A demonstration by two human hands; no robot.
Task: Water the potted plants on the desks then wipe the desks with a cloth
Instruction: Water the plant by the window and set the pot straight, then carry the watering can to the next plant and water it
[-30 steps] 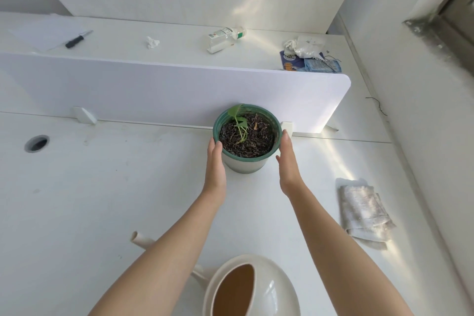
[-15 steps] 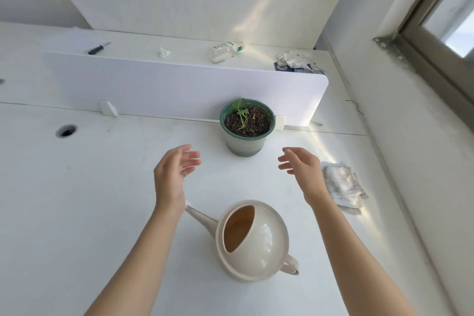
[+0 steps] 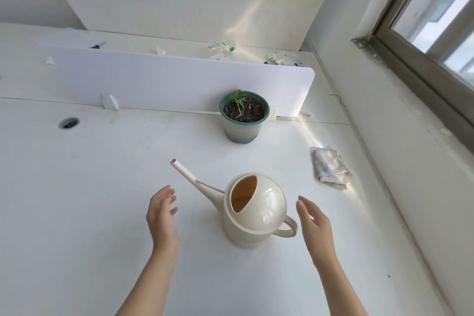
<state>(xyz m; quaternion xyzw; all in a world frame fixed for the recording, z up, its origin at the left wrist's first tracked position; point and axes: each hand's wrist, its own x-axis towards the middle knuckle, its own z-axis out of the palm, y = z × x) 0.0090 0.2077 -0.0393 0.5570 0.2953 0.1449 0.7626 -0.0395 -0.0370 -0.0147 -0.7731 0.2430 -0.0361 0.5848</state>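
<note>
A cream watering can (image 3: 256, 215) stands on the white desk (image 3: 77, 200), its spout pointing up-left and its handle to the right. My left hand (image 3: 161, 215) hovers open to the left of it, below the spout, touching nothing. Just right of the handle, my right hand (image 3: 314, 226) is open and apart from it. A green-rimmed pot (image 3: 242, 119) with dark soil and a small green seedling sits against the white divider panel (image 3: 166, 84). A folded, stained white cloth (image 3: 329, 165) lies on the desk to the right.
Behind the divider, the far desk holds a small bottle (image 3: 221, 47), crumpled tissues (image 3: 275, 57) and a dark pen (image 3: 98, 45). A cable hole (image 3: 68, 123) is at the left. The wall and window sill (image 3: 400, 110) run close along the right.
Both hands let go of the pot and pulled back toward me, ending on either side of the watering can. The view tilted up and back.
</note>
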